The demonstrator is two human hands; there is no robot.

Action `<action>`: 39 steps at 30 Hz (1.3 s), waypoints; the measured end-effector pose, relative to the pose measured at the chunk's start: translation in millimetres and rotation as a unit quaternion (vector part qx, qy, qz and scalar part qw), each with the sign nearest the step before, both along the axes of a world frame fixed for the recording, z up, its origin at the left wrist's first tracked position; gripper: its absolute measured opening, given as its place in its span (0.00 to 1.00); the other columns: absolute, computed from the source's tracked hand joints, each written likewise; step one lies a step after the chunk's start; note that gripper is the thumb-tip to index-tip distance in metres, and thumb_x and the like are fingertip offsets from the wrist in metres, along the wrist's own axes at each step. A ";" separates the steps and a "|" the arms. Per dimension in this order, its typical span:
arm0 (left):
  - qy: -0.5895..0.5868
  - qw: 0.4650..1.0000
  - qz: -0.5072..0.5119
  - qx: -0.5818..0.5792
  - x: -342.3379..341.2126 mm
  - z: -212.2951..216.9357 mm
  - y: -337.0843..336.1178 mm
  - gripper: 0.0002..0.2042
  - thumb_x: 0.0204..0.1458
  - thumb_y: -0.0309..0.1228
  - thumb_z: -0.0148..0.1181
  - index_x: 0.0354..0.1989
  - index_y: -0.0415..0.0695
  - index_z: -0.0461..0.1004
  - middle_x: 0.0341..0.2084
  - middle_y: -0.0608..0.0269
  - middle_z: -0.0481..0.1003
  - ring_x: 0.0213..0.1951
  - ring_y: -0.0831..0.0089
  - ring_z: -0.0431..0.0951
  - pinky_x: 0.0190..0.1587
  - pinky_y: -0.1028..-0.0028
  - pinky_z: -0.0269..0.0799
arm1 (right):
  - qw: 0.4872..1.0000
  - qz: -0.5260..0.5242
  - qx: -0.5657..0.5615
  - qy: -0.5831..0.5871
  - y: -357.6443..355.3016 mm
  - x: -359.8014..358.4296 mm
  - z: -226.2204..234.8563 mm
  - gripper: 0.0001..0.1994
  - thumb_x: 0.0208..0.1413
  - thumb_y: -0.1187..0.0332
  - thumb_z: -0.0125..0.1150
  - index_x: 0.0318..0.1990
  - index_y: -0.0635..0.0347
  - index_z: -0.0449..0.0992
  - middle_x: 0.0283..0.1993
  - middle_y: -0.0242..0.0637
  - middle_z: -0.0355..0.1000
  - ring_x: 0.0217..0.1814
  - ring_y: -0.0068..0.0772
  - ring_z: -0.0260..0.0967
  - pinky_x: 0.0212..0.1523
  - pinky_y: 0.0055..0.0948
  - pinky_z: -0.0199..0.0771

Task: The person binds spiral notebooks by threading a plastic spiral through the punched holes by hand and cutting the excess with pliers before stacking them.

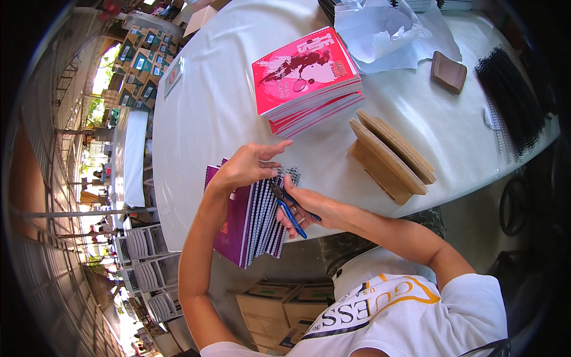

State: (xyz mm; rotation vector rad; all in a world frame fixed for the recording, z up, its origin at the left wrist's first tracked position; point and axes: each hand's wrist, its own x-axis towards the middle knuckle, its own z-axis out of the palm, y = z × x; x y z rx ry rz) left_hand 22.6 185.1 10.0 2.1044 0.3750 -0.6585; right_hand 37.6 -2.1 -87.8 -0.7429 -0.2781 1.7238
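Note:
A stack of purple spiral notebooks (230, 229) with black coil bindings lies at the table's near edge, partly overhanging it. My left hand (250, 165) rests over the far end of the stack, index finger stretched out and the other fingers bent apart near the coil ends. In my right hand (309, 205) is a pair of blue-handled cutting pliers (291, 219). Their jaws point at the coil ends, close to my left fingertips. Whether the jaws touch a wire cannot be made out. Loose-looking coil ends (289, 172) stick out between my hands.
Beyond my hands stands a stack of red notebooks (306, 77). To the right are a slotted wooden block (389, 160), a small brown block (449, 72), black plastic coils (510, 104) and crumpled white wrapping (386, 35). Cardboard boxes (267, 306) sit below the white-covered table (202, 113).

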 end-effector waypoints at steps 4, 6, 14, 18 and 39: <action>0.015 1.000 -0.001 0.025 3.6 3.1 -5.6 0.33 0.47 0.10 0.55 0.66 0.39 0.60 0.66 0.58 0.62 0.65 0.60 0.64 0.63 0.63 0.69 | 0.998 0.047 0.004 0.049 9.0 5.3 -14.0 0.41 0.58 0.27 0.26 0.27 0.60 0.70 0.19 0.30 0.63 0.19 0.28 0.63 0.25 0.30 0.69; 0.010 0.999 -0.014 0.033 2.9 -1.2 -4.0 0.34 0.47 0.10 0.55 0.66 0.39 0.60 0.65 0.57 0.63 0.64 0.60 0.64 0.63 0.63 0.69 | 0.997 0.059 0.002 0.055 6.8 5.0 -14.2 0.41 0.58 0.27 0.26 0.27 0.60 0.69 0.19 0.30 0.63 0.19 0.27 0.62 0.25 0.30 0.69; 0.005 0.999 -0.015 0.034 3.7 -2.4 -4.9 0.34 0.46 0.11 0.56 0.66 0.40 0.60 0.64 0.53 0.64 0.61 0.59 0.69 0.63 0.64 0.68 | 0.999 -0.004 -0.039 0.008 -1.6 1.7 -3.0 0.40 0.58 0.28 0.27 0.27 0.60 0.69 0.17 0.29 0.59 0.17 0.26 0.56 0.22 0.30 0.65; 0.002 0.998 -0.015 0.054 4.6 -2.9 -14.0 0.35 0.46 0.11 0.57 0.66 0.42 0.61 0.63 0.49 0.65 0.59 0.57 0.71 0.62 0.64 0.68 | 0.994 0.063 0.014 0.090 9.8 5.8 -30.1 0.43 0.57 0.27 0.25 0.31 0.61 0.73 0.19 0.32 0.65 0.20 0.30 0.65 0.27 0.29 0.72; 0.055 0.993 -0.096 0.044 17.3 -19.7 -2.1 0.31 0.49 0.17 0.54 0.66 0.39 0.61 0.55 0.44 0.72 0.56 0.59 0.75 0.58 0.69 0.70 | 0.998 0.011 -0.014 0.066 1.7 8.8 -23.9 0.42 0.57 0.26 0.26 0.29 0.61 0.72 0.21 0.32 0.65 0.21 0.30 0.65 0.26 0.27 0.69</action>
